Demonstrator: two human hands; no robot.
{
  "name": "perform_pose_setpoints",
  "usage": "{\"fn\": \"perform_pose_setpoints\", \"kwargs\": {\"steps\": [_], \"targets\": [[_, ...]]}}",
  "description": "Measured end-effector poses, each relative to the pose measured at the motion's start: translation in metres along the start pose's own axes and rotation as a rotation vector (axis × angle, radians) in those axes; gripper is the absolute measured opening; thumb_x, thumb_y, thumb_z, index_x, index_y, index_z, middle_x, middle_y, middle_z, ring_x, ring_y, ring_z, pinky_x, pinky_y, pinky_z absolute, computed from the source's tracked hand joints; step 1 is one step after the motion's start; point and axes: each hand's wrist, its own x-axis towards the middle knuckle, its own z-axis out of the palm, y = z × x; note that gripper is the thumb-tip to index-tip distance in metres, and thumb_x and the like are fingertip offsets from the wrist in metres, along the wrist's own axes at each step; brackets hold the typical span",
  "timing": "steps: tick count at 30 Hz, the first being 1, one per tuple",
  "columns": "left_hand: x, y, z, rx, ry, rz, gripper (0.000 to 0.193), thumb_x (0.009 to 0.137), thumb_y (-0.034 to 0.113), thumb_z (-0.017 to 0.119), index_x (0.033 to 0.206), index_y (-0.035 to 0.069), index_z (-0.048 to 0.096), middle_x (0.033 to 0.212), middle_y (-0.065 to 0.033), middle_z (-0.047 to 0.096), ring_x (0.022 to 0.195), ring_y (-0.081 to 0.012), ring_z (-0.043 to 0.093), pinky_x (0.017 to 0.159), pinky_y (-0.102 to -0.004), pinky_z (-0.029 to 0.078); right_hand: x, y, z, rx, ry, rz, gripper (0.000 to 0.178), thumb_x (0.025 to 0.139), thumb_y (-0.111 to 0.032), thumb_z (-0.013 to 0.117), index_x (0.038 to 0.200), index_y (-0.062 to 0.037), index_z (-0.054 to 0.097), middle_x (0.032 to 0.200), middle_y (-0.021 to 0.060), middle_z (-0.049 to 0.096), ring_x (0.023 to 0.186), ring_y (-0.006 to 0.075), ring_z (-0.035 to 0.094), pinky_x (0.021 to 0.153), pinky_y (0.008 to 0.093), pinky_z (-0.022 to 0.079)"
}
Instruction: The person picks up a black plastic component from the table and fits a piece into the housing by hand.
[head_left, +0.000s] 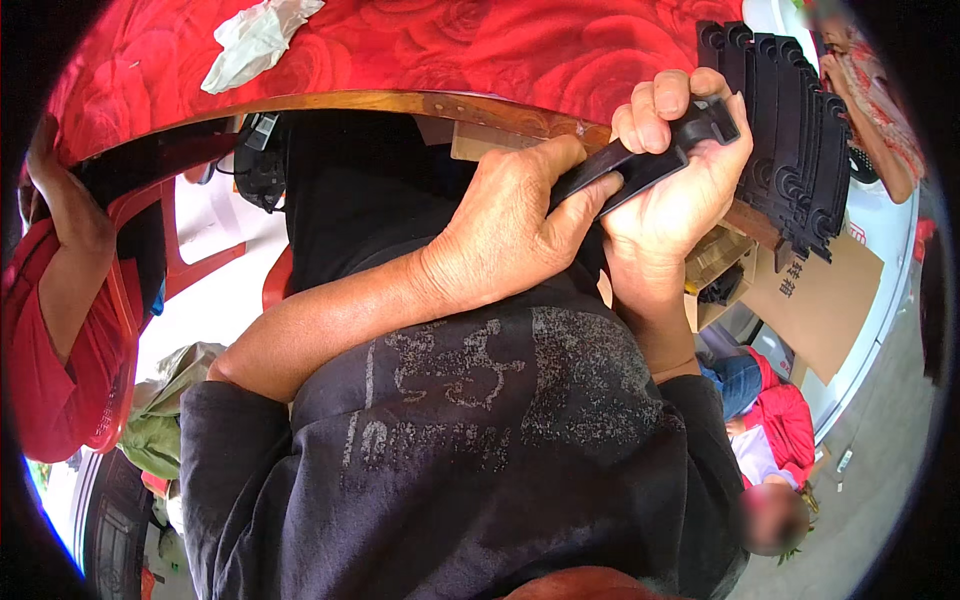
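A long black plastic-looking part (655, 178) with a hooked, notched end is held between my two hands, just off the table's near edge. My left hand (515, 215) pinches its lower end between thumb and fingers. With curled fingers, my right hand (680, 165) wraps round the hooked end, palm turned up. The part slants up to the right. What exact kind of part it is cannot be made out. Several similar black parts (790, 140) lie in a row at the table's right edge, beside my right hand.
A red rose-patterned cloth covers the table (450, 45), with a crumpled white tissue (258, 42) at the far left. An open cardboard box (722, 262) stands below right. A person in red sits on a red chair (120, 300) at left; other people are at right.
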Motion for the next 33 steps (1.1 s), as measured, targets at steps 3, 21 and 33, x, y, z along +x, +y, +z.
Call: {"fn": "perform_pose_setpoints", "kwargs": {"steps": [3,21,33], "targets": [[-0.001,-0.004,0.002,-0.003,0.019,0.009,0.019,0.092,0.015,0.062,0.084,-0.003,0.060,0.060,-0.0087,0.047,0.058,-0.0098,0.044,0.051,-0.0311,0.039,-0.001,0.002,0.004,-0.034,0.037,-0.011,0.036,0.100,-0.040,0.034,0.091,-0.0104,0.053,0.069,0.0070,0.055,0.054,0.0169,0.047,0.051,0.0298,0.040],[0.001,-0.002,-0.002,-0.073,-0.157,-0.132,0.023,0.099,0.021,0.054,0.105,0.000,0.061,0.059,0.0015,0.050,0.055,-0.0046,0.046,0.048,-0.0242,0.038,-0.003,0.003,0.005,-0.083,0.151,-0.019,0.036,0.100,-0.040,0.032,0.092,-0.0098,0.051,0.068,0.0086,0.056,0.052,0.0182,0.049,0.050,0.0307,0.043],[0.001,-0.002,-0.002,-0.084,-0.150,-0.091,0.025,0.102,0.024,0.050,0.091,0.002,0.055,0.058,0.0016,0.049,0.052,-0.0064,0.048,0.046,-0.0245,0.036,-0.003,0.002,0.004,-0.073,0.131,-0.010,0.036,0.100,-0.038,0.031,0.091,-0.0098,0.052,0.068,0.0086,0.057,0.052,0.0188,0.050,0.050,0.0310,0.043]]}}
